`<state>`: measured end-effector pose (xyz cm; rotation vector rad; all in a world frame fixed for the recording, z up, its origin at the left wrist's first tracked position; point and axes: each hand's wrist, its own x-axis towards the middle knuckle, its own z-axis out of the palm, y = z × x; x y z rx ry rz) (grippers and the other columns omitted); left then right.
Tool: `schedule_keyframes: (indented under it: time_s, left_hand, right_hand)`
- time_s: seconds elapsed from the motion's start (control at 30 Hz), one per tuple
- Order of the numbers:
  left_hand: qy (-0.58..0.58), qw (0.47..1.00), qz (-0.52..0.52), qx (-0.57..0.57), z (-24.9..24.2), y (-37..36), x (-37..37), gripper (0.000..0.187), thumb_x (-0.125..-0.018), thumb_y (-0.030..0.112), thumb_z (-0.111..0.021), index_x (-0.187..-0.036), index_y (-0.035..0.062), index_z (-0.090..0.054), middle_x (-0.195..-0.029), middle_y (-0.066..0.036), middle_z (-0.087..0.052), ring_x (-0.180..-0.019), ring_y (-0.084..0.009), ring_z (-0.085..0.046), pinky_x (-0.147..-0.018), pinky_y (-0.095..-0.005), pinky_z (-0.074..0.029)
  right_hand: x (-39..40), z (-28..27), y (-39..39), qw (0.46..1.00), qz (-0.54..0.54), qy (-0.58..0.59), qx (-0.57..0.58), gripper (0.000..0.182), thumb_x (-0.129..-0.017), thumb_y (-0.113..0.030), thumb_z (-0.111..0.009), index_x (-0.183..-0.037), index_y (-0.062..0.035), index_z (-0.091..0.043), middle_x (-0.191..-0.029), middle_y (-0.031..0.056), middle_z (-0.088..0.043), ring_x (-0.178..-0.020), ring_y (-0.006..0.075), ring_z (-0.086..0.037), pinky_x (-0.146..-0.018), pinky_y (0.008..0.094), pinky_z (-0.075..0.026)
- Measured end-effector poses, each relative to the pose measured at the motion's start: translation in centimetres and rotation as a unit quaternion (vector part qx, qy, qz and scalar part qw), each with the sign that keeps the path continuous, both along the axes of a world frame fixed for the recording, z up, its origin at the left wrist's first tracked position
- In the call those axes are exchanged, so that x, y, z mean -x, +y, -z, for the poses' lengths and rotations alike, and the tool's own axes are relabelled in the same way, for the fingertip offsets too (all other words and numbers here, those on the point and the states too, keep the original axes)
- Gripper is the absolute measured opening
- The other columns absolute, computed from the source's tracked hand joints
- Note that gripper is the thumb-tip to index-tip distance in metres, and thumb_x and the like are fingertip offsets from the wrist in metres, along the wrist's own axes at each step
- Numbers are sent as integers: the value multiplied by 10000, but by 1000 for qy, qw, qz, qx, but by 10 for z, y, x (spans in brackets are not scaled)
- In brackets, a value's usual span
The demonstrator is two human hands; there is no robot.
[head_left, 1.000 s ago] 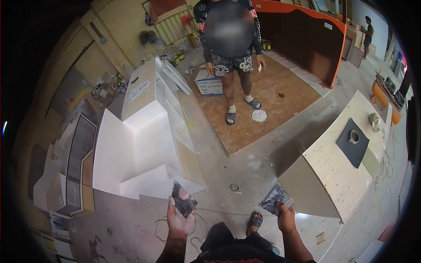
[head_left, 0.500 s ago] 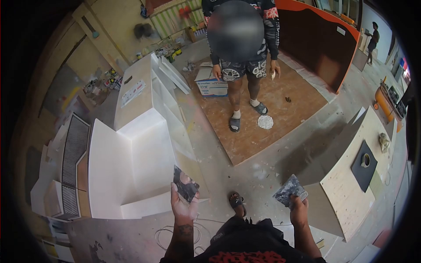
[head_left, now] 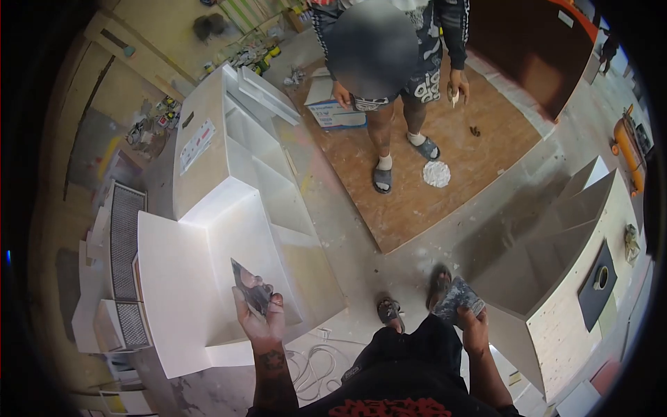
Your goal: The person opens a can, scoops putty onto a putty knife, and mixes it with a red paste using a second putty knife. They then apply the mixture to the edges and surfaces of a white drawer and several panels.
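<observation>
My left hand is closed around a dark flat scraper, held tilted above the white panel structure. In my right hand is another flat scraper, dark grey and smeared with pale filler. It is raised in front of my right leg, left of the pale wooden cabinet. The two scrapers are well apart. On the left, the white shelved structure stands close to my left hand.
A person in sandals stands on a brown board, beside a round white mound and a cardboard box. A cable loops across the floor near my feet. An orange compressor stands at right.
My view has shifted as I stepped forward; both my feet now show. My left hand has turned its scraper more edge-on and upward. The other person's right-side hand has risen slightly.
</observation>
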<state>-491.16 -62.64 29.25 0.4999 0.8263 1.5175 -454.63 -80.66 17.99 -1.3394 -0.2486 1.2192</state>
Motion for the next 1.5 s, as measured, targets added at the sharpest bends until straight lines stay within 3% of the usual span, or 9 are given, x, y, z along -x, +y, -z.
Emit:
schedule_keyframes:
  time_s: [0.23,0.53,0.83,1.1,1.13,1.2,1.23,1.3,1.5]
  left_hand:
    - [62,988,-125,59,-30,21,-77,344,-1029,427,-537,-1271,182,-543,-1011,10,-607,-841,-140,-624,-665,-289,-503]
    - [93,981,-167,21,-64,33,-138,387,-1032,415,-532,-1345,189,-518,-1049,-9,-654,-875,-163,-653,-686,-302,-520]
    - [101,978,-185,-8,-74,12,-143,385,-1042,418,-506,-1336,170,-525,-1086,-20,-669,-881,-174,-659,-702,-300,-518]
    - [38,992,-115,-35,-56,-17,-81,371,-1024,328,-525,-1355,163,-556,-1350,-61,-608,-1023,-199,-610,-775,-323,-510]
    - [18,996,-51,-69,-51,-18,-71,402,-1032,296,-507,-1403,142,-525,-1372,-54,-595,-1086,-200,-578,-821,-335,-491]
    - [45,981,132,-136,-59,-2,-88,432,-1043,243,-484,-1452,103,-476,-1402,-77,-570,-1112,-212,-563,-843,-352,-488]
    - [27,994,3,-104,-41,-6,-66,450,-1044,247,-488,-1464,88,-459,-1396,-95,-571,-1097,-219,-575,-842,-356,-495]
    - [63,994,14,-89,-30,1,-60,480,-1061,261,-462,-1514,118,-390,-1373,-121,-583,-1070,-225,-593,-837,-342,-499]
    - [29,989,83,-122,-10,-18,-13,494,-1071,267,-444,-1539,144,-345,-1353,-122,-595,-1061,-226,-602,-825,-327,-497]
  right_hand:
    - [-70,68,82,984,-146,-8,100,318,-893,-135,-617,-1190,-21,-622,-987,18,-646,-875,124,-598,-780,298,-495]
    - [-163,66,168,988,-150,10,19,247,-882,-158,-626,-1081,-14,-651,-969,36,-675,-878,144,-623,-794,315,-508]
    - [-153,101,174,980,-198,10,-10,245,-862,-157,-607,-1053,-14,-661,-932,34,-661,-857,141,-603,-751,317,-490]
    - [-123,114,160,984,-175,30,-18,300,-931,-178,-645,-1190,-31,-610,-1000,55,-664,-893,155,-639,-794,334,-534]
    - [-121,117,150,976,-190,66,85,385,-924,-215,-688,-1248,-32,-589,-1032,72,-669,-883,156,-643,-792,336,-538]
    - [-111,121,133,941,-266,-139,157,408,-955,-266,-639,-1269,-16,-566,-965,91,-672,-863,172,-632,-820,324,-511]
    - [-107,96,135,979,-200,-36,-4,344,-948,-259,-604,-1187,-12,-595,-906,87,-661,-863,175,-613,-831,338,-494]
    - [-109,54,131,944,-279,-151,88,238,-913,-143,-561,-1110,-14,-598,-943,73,-648,-885,168,-602,-827,345,-487]
    - [-36,63,64,973,-213,-58,62,237,-916,-134,-548,-1115,-16,-596,-960,65,-650,-900,171,-612,-842,340,-493]
